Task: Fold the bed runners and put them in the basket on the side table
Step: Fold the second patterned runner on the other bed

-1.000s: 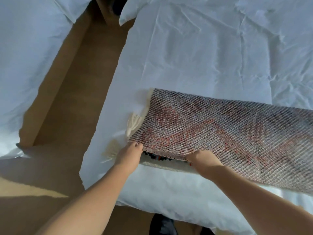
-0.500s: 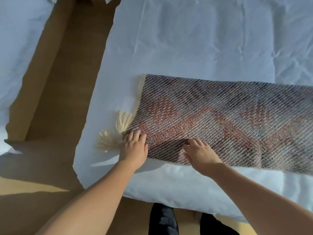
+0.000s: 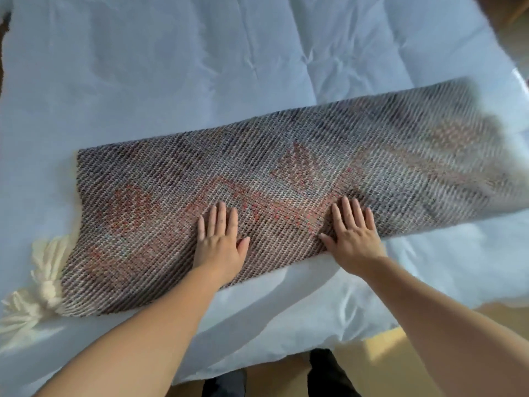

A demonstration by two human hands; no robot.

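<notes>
Both hands have slid away from the fringed corner of the bed runner [image 3: 286,181], where they lay half a second ago, and now sit near the middle of its near edge.

Nearest, at 6 o'clock, a person's dark trouser legs [image 3: 326,373] stand on the tan floor [image 3: 380,348], just below the hanging edge of the bed [image 3: 286,310]. Bare forearms reach up from 7 and 5 o'clock.

The left hand [image 3: 219,245] lies palm down on the runner, its fingers [image 3: 221,216] straight and close together, thumb spread out toward 3 o'clock, holding nothing. The right hand [image 3: 353,242] lies flat just beside it at 3 o'clock, fingers straight and slightly fanned, thumb pointing toward 9 o'clock; it too only presses on the weave.

The runner lies across the bed as a long doubled band, running from 8 o'clock to 2 o'clock, grey-brown with faded red diamond shapes. Cream tassels [image 3: 40,282] spill from its end at 8 o'clock onto the sheet. Its end at 2 o'clock is blurred.

Beyond, toward 12 o'clock, the pale creased sheet [image 3: 171,67] covers the bed.
</notes>
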